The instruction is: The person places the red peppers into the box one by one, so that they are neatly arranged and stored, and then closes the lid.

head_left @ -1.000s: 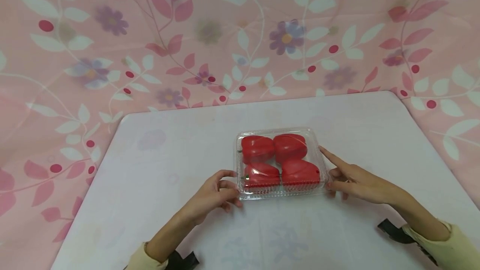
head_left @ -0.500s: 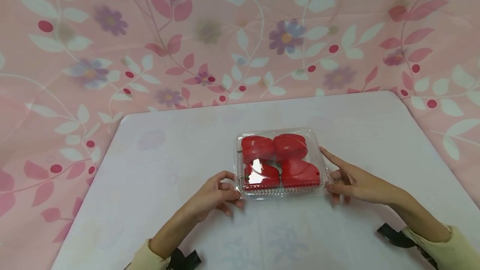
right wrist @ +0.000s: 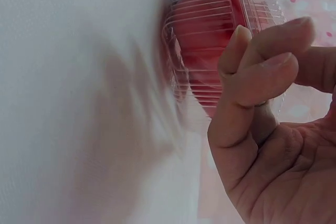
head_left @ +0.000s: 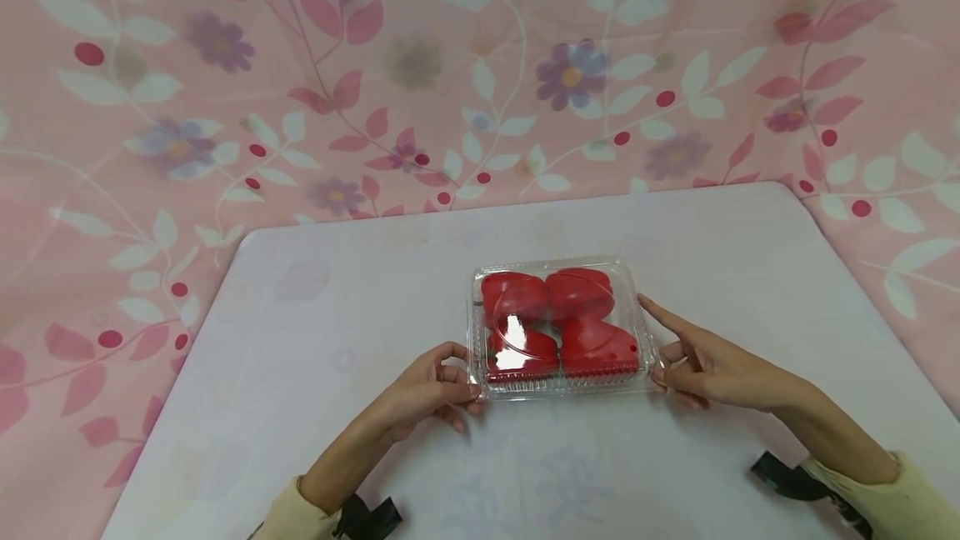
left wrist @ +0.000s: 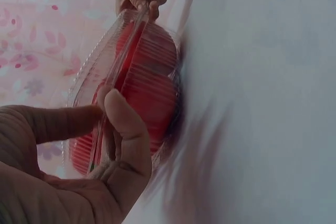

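A clear plastic clamshell box (head_left: pixel 525 391) with its lid down lies near the middle of the white table in the head view. Inside are several red peppers (head_left: pixel 600 348), in two rows, with small green stems at the left. My left hand (head_left: pixel 423 394) pinches the box's left rim near the front corner. My right hand (head_left: pixel 716 365) holds the right rim, thumb at the near corner and index finger stretched along the side. In the left wrist view, thumb and fingers (left wrist: pixel 128 119) close on the rim. In the right wrist view, curled fingers (right wrist: pixel 262 77) overlap the ribbed wall.
The white-covered table (head_left: pixel 360 290) has rounded far corners. Pink floral cloth (head_left: pixel 420 65) hangs behind it and shows down both sides. Black straps (head_left: pixel 787 473) sit at the wrists, by pale yellow sleeves (head_left: pixel 915 498).
The box stays in nearly the same spot. A bright reflection has appeared on its lid at the near left. My fingers have shifted slightly at both rims.
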A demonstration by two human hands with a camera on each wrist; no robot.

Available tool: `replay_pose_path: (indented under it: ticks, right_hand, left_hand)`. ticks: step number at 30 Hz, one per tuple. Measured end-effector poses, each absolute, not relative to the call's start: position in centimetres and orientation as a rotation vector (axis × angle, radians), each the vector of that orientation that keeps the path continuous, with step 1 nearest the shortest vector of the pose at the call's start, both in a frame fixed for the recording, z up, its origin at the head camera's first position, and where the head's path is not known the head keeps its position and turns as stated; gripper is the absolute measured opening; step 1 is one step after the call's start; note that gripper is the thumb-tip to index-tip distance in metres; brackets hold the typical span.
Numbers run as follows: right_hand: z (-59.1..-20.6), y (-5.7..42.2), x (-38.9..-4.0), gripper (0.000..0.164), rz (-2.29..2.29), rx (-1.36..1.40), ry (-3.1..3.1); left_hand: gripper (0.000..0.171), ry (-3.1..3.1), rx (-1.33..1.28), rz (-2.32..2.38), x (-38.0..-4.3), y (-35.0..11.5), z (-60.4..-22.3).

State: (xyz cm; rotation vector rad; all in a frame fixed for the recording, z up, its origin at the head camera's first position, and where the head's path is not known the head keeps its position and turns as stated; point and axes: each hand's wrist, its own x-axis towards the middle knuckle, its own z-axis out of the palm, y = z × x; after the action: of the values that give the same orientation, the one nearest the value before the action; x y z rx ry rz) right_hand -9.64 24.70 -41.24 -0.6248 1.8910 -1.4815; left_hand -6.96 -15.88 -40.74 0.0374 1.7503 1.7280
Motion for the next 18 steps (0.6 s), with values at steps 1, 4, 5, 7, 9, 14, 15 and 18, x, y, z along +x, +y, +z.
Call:
replay_pose_path:
  ticks: [1, 4, 5, 7, 9, 14, 15, 18]
  right_hand:
    - [-41.2, 24.7, -9.6, 0.086, -1.468, -0.617, 1.901]
    - [-41.0, 24.6, -9.7, 0.086, -1.42, -0.589, 1.947]
    - [-41.0, 24.5, -9.7, 0.086, -1.411, -0.587, 1.961]
    - [-40.9, 24.5, -9.7, 0.087, -1.392, -0.581, 1.996]
    - [-40.8, 24.5, -9.8, 0.087, -1.373, -0.592, 2.031]
    - [-40.6, 25.1, -10.0, 0.087, -1.314, -0.596, 2.099]
    - [-40.5, 25.3, -10.0, 0.087, -1.305, -0.594, 2.109]
    - [-40.1, 26.0, -10.3, 0.085, -1.286, -0.639, 2.155]
  left_hand:
    - [0.044, 1.758, 0.049, 1.721, -7.0, -16.0, -40.8]
    - [0.044, 1.793, 0.092, 1.684, -7.0, -16.2, -40.8]
    - [0.045, 1.806, 0.107, 1.669, -7.0, -16.3, -40.8]
    - [0.045, 1.835, 0.134, 1.641, -7.0, -16.5, -40.6]
    - [0.046, 1.861, 0.155, 1.618, -6.9, -16.7, -40.4]
    - [0.045, 1.935, 0.233, 1.538, -6.8, -17.3, -39.8]
    - [0.044, 1.965, 0.258, 1.508, -6.8, -17.5, -39.6]
    - [0.04, 2.13, 0.365, 1.369, -6.7, -18.1, -39.2]
